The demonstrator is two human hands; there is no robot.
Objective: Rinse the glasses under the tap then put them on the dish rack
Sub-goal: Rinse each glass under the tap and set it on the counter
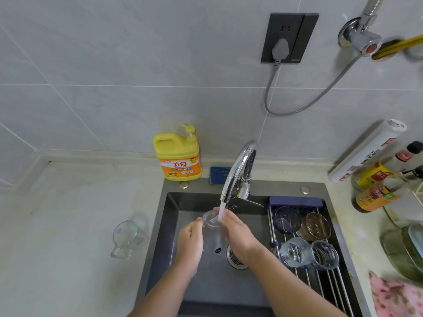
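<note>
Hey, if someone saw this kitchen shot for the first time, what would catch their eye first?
Dead centre, the left hand and right hand hold a clear glass under the running tap over the dark sink. Behind the sink, a bright yellow detergent bottle stands against the wall, and the dish rack on the right already carries several glasses.

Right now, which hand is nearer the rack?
Right. The right hand is just left of the rack, on the near side of the glass. The left hand grips the glass's far side, further from the rack.
</note>
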